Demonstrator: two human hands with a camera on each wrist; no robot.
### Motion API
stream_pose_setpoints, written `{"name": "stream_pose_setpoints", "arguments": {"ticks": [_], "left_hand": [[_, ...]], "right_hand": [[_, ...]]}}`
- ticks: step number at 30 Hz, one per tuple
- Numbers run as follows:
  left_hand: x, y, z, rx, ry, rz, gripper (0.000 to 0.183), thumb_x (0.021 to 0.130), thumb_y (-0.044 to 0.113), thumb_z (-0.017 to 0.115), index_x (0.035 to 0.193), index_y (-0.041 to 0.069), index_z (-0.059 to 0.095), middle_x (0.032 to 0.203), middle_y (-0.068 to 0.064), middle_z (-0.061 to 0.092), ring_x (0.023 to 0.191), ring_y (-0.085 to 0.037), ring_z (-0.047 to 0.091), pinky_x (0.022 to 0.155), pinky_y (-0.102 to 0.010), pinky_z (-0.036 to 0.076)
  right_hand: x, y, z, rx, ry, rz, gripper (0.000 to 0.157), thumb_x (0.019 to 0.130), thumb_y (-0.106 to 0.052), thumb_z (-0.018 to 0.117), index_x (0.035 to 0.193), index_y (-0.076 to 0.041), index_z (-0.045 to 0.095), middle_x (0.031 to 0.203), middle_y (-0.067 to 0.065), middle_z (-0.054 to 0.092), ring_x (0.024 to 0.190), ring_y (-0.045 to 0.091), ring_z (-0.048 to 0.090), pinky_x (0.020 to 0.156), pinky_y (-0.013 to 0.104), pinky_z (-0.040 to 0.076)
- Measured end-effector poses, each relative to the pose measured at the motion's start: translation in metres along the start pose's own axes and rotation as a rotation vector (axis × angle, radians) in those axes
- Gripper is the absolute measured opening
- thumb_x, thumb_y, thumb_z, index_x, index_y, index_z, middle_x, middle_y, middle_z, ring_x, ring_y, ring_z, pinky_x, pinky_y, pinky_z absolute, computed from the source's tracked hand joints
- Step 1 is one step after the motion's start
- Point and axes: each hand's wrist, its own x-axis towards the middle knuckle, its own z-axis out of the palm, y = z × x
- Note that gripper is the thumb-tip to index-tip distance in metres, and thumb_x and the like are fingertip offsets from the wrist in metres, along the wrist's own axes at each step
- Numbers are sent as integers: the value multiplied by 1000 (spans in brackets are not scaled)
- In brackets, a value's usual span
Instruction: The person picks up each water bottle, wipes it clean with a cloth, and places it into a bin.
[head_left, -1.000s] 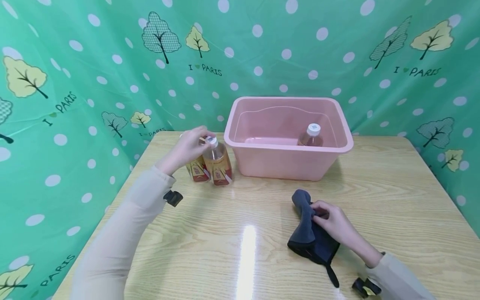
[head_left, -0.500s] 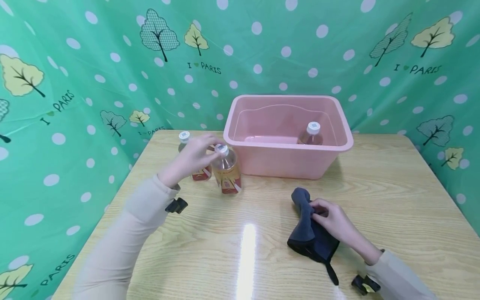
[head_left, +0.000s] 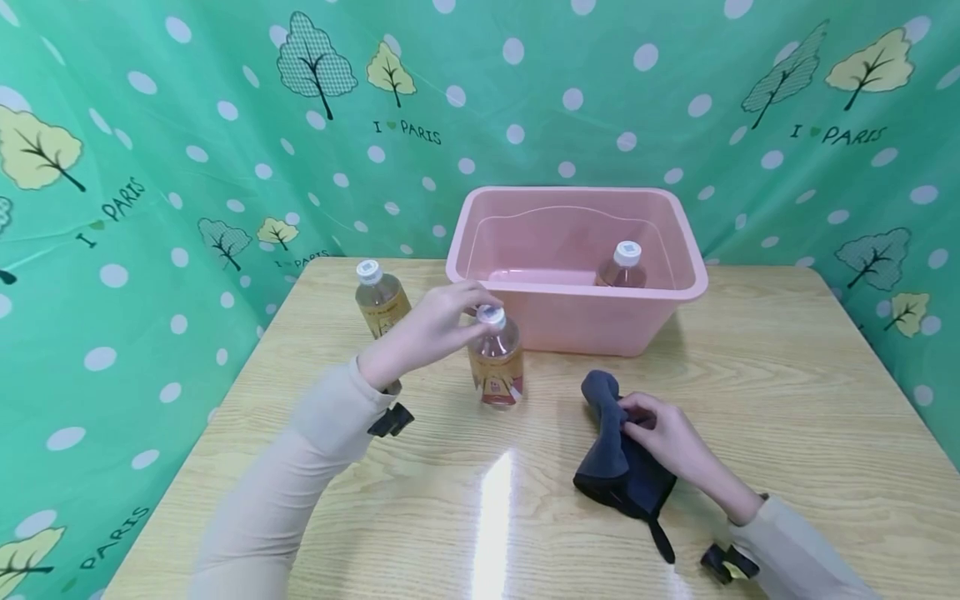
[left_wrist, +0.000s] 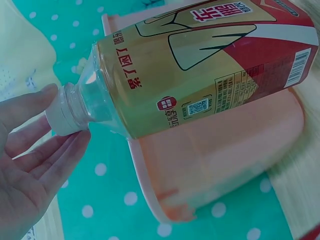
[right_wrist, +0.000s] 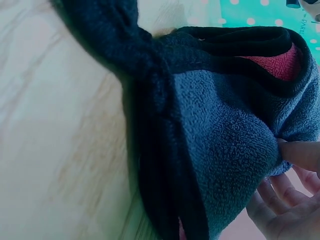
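Observation:
A bottle with a white cap and a gold-and-red label (head_left: 498, 371) is held by the cap in my left hand (head_left: 438, 321), in front of the pink bin. In the left wrist view, thumb and fingers pinch that cap (left_wrist: 67, 110), and the bottle's label (left_wrist: 200, 65) faces the camera. My right hand (head_left: 671, 442) pinches a fold of a dark grey cloth (head_left: 606, 450) with black edging on the table. The right wrist view shows the cloth's fuzzy surface (right_wrist: 225, 130) bunched up at the thumb, with pinkish red inside a fold.
The pink plastic bin (head_left: 577, 321) stands at the back of the wooden table (head_left: 787, 375). One capped bottle (head_left: 624, 265) is inside it on the right. Another bottle (head_left: 381, 300) stands left of the bin, partly behind my left arm. A green dotted curtain (head_left: 517, 100) hangs behind.
My left hand has carried the bottle rightward and nearer to me, away from the other bottle at the left, which now shows more. The right hand keeps its hold on the cloth.

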Motion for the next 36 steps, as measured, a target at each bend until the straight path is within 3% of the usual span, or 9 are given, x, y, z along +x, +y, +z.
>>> {"name": "stream_pose_setpoints", "arguments": {"ticks": [24,31,36], "left_hand": [[15,21,35,-53,-76,77,19,76,1,66,94,-5,62,89,-10,60,82,-15,57,70,-17,48],[14,22,42,-58,-84,70,20,76,2,67,94,-4,62,89,-9,60,80,-14,57,68,-16,48],[12,21,45,-67,-68,80,20,76,4,67,94,-4,63,89,-9,60,79,-13,57,66,-18,49]], "right_hand": [[4,-1,-1,-3,17,-24,21,72,14,62,89,2,62,82,11,63,71,11,58,59,25,50],[6,-3,-1,-1,7,-17,21,73,16,61,91,5,61,84,14,62,72,20,60,60,25,50],[8,-5,-1,2,35,-64,22,72,16,61,90,4,62,83,12,63,71,11,58,59,24,49]]}}
